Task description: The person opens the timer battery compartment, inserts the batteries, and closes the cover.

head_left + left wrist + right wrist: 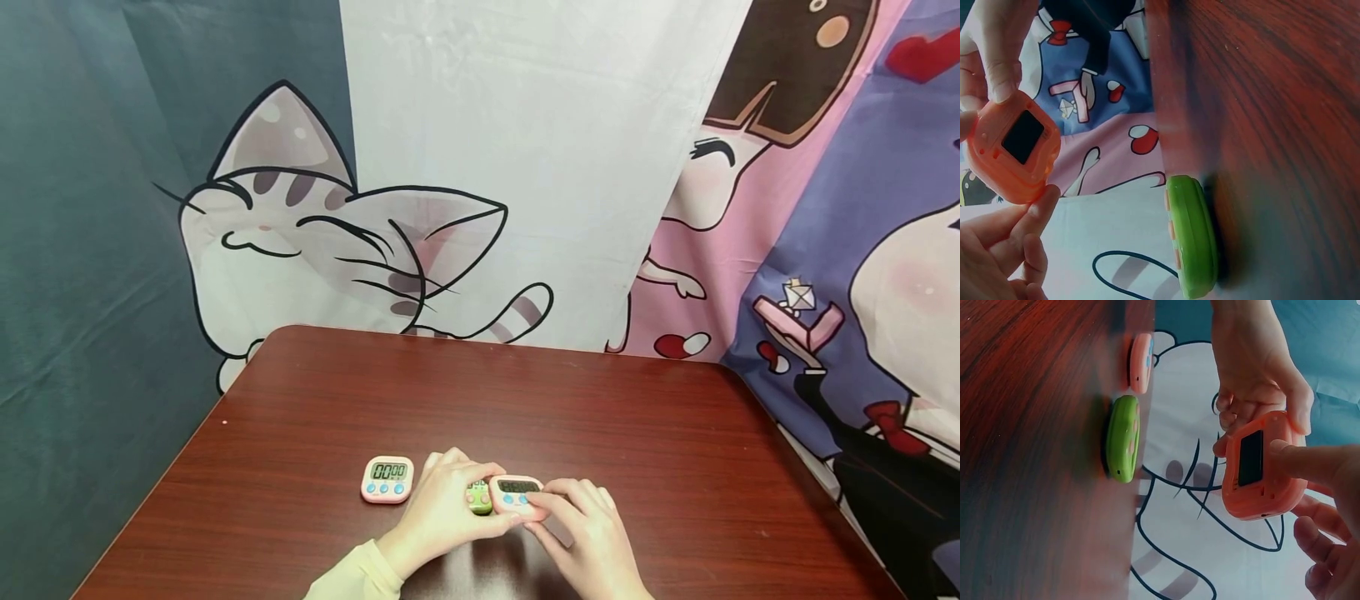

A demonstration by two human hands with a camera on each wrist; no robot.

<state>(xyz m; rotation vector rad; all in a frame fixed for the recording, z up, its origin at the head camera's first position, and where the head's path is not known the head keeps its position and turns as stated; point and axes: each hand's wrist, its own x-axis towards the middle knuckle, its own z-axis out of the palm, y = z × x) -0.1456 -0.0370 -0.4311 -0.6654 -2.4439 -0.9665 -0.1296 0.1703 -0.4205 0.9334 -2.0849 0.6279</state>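
A pink digital timer [516, 492] with a white face and blue buttons is held between both hands, off the table. My left hand [447, 505] pinches its left side between thumb and fingers. At its right side my right hand [587, 531] grips it, fingertips over the front by the blue buttons. Both wrist views show the pink back [1279, 481] of this timer, with a dark rectangle in it. Behind the left hand a green timer [1192, 240] lies on the table, partly hidden in the head view.
Left of the hands, another pink timer [387, 481] lies face up on the dark red wooden table [600, 417], its display reading zeros. Cloth with a cartoon cat [285, 250] and other figures hangs behind the table.
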